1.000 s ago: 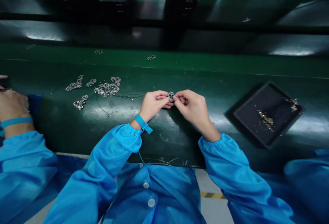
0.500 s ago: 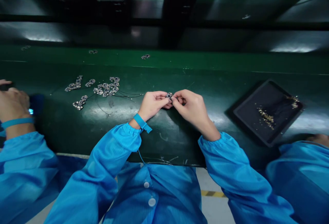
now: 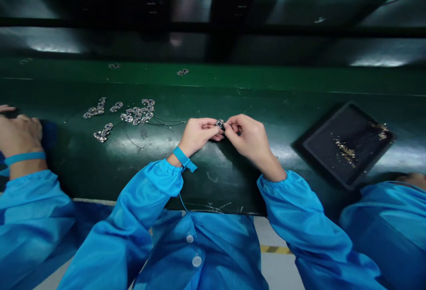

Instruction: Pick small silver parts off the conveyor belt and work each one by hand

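Green bench, left fingers and right fingers curled at circuit board

The small silver-and-black circuit boards on the bright green flat strip have shifted leftward; at right, a co-worker's blue cloth sleeve has come nearer.

You can read no text, label, brand, number or sign here; any print on the circuit boards is too small.
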A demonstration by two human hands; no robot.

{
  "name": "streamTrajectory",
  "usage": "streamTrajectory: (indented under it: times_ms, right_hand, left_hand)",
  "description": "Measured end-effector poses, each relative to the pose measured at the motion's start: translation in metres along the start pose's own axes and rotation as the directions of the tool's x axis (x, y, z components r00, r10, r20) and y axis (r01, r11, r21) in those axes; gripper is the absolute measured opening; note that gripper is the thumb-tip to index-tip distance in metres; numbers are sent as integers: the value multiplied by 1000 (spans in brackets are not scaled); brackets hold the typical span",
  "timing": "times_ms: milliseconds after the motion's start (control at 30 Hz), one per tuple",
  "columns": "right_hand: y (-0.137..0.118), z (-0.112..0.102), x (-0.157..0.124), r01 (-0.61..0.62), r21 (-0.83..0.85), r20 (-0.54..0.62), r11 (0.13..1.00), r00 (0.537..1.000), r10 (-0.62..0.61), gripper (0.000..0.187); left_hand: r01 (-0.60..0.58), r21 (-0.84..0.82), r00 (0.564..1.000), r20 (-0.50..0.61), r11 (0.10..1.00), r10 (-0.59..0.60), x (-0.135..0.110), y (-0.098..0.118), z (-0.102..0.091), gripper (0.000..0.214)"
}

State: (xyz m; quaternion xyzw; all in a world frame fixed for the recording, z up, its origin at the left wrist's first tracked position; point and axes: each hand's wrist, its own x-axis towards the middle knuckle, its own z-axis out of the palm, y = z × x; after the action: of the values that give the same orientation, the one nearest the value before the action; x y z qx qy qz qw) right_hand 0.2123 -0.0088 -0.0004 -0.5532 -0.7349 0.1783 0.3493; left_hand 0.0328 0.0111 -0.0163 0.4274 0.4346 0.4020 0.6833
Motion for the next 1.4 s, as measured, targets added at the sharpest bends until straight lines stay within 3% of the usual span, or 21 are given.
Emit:
streamTrajectory:
  times_ms: [200, 433, 600, 1033, 1100, 1200, 1300, 1400]
  right_hand:
    - [1, 1, 1, -53, 11, 23, 999, 998, 53, 7]
    - [2, -3, 5, -206, 192, 149, 960, 973, 179, 18]
    - [4, 1, 4, -276, 265, 142, 924, 959, 246, 23]
    - [-3, -5, 6, -189, 135, 132, 973, 976, 172, 28]
    - [7, -5, 19, -191, 118, 130, 975, 976, 176, 29]
    - [33, -4, 66, -224, 54, 76, 973, 973, 219, 28]
    - [55, 1, 128, -358, -119, 78, 926, 926, 368, 30]
    - [51, 15, 173, -389, -294, -3, 873, 914, 406, 31]
  left_hand:
    - [3, -13, 1000, 13, 1000, -3, -1, 1, 0, 20]
    - [15, 13, 993, 119, 1000, -16, -3, 7, -4, 22]
    - [15, 5, 987, 159, 1000, -15, -4, 4, -4, 27]
    - [66, -92, 992, 110, 994, -56, -1, -7, 0, 16]
    - [61, -133, 996, 65, 989, -53, 2, -10, 1, 27]
    - [49, -173, 999, -9, 984, -52, 5, -14, 0, 42]
    - [45, -135, 999, 30, 990, -41, 8, -18, -3, 23]
    - [60, -87, 995, 85, 994, -52, 9, -21, -3, 9]
